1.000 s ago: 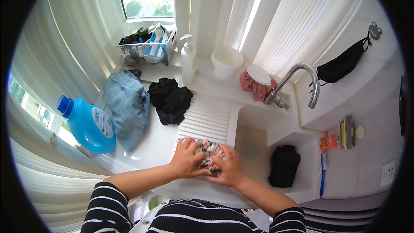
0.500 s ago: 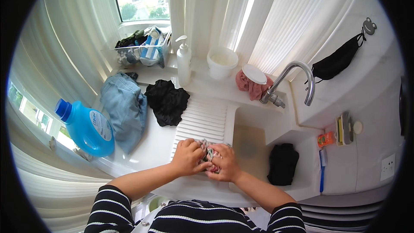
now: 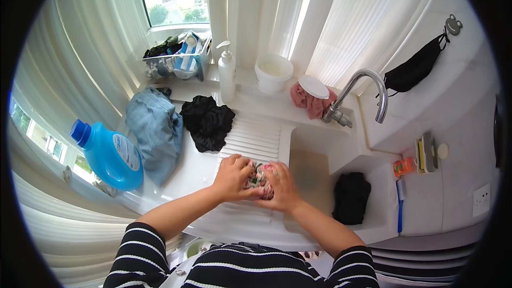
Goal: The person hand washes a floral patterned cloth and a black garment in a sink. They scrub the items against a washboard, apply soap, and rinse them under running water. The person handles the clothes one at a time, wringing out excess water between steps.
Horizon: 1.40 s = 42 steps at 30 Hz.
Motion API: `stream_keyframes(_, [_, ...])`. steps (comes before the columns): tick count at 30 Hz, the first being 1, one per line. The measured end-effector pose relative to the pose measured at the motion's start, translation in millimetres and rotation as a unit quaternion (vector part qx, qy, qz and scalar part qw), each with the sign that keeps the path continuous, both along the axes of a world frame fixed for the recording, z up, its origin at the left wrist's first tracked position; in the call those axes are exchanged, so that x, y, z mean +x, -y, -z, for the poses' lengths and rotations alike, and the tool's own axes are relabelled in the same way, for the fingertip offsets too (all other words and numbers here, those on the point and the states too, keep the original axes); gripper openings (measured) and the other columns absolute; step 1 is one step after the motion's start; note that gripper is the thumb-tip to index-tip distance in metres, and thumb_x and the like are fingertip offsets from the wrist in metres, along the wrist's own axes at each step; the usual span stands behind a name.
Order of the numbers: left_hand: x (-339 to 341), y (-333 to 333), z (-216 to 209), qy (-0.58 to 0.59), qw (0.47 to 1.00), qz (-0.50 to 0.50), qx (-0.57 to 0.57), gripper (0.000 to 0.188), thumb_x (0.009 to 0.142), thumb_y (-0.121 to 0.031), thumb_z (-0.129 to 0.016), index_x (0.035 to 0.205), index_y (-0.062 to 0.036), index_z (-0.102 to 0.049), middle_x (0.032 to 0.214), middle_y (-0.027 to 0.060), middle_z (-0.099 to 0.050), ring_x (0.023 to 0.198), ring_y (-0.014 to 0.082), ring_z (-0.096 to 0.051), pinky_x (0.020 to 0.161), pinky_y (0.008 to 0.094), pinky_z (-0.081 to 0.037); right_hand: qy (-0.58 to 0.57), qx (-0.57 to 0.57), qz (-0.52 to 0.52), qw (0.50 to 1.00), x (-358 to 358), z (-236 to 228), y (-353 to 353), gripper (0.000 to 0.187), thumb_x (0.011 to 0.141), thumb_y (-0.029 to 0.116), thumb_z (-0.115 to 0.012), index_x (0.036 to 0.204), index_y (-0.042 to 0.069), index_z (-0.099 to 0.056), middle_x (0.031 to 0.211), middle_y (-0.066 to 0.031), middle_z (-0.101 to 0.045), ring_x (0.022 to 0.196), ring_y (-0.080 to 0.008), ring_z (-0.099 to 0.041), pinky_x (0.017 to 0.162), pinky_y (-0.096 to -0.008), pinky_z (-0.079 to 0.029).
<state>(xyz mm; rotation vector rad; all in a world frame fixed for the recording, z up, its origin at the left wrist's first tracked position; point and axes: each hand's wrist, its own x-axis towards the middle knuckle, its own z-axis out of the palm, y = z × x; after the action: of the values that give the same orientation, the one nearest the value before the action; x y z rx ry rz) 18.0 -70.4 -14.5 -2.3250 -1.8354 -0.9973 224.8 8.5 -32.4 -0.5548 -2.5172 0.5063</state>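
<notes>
A bunched, patterned cloth (image 3: pixel 258 180) in pink, white and green is gathered between my two hands over the ribbed washboard (image 3: pixel 253 141). My left hand (image 3: pixel 233 177) grips it from the left, and my right hand (image 3: pixel 280 188) from the right, fingers closed around it. Which garment it is cannot be made out. Just beyond my left hand lies a crumpled black cloth (image 3: pixel 207 122), with folded light-blue denim (image 3: pixel 156 130) left of it. To the right of my right hand is the sink basin (image 3: pixel 306 152), holding cloudy water.
A blue detergent bottle (image 3: pixel 109 154) stands at the left. Behind are a clear bin (image 3: pixel 184 58), a white pump bottle (image 3: pixel 226 72), a white tub (image 3: pixel 273 74) and a pink cloth (image 3: pixel 309 104). The faucet (image 3: pixel 368 77) arches over the basin; a black cloth (image 3: pixel 352 198) and blue brush (image 3: pixel 400 208) lie right.
Both hands, still gripping the patterned cloth, have shifted a little farther up the washboard, away from me. The other things have stayed where they were.
</notes>
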Motion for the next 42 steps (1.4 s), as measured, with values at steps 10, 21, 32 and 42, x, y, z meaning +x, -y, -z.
stream_keyframes(10, [-9,-81,2,0.044,0.963,-0.226,-0.143,0.049,0.083,-0.056,-0.063,0.082,-0.0065,-0.068,0.087,0.0144,-0.068,0.084,0.0361,-0.062,0.074,0.0468,-0.049,0.112,-0.060,0.159,0.979,-51,1,-72,0.070,0.078,0.048,-0.071,0.131,0.009,-0.049,0.127,-0.0158,-0.053,0.118,-0.0362,-0.049,0.099,-0.0484,-0.036])
stream_keyframes(21, [1,-10,-22,0.811,0.423,-0.015,-0.403,0.045,0.103,-0.036,-0.042,0.121,0.0008,-0.058,0.108,0.0159,-0.068,0.089,0.0265,-0.070,0.077,0.0448,-0.060,-0.068,-0.240,0.164,0.955,34,0,-15,0.053,0.089,0.038,-0.067,0.131,0.006,-0.055,0.127,-0.0161,-0.058,0.116,-0.0296,-0.055,0.094,-0.0407,-0.046])
stream_keyframes(32, [17,35,-10,0.732,0.612,-0.148,-0.258,0.053,0.096,-0.044,-0.054,0.125,-0.0007,-0.054,0.124,0.0191,-0.056,0.109,0.0298,-0.061,0.089,0.0400,-0.053,-0.166,-0.502,0.161,0.834,8,0,28,0.047,0.089,0.021,-0.069,0.129,0.001,-0.054,0.117,-0.0113,-0.063,0.099,-0.0149,-0.061,0.086,-0.0315,-0.050])
stream_keyframes(42, [0,5,-9,0.187,0.921,-0.275,-0.205,0.049,0.086,-0.040,-0.066,0.110,0.0017,-0.063,0.092,0.0236,-0.067,0.085,0.0402,-0.063,0.077,0.0439,-0.049,-0.063,-0.188,0.185,0.963,-15,7,23,0.036,0.073,0.024,-0.076,0.103,0.008,-0.065,0.084,-0.0103,-0.066,0.082,-0.0285,-0.067,0.076,-0.0384,-0.053])
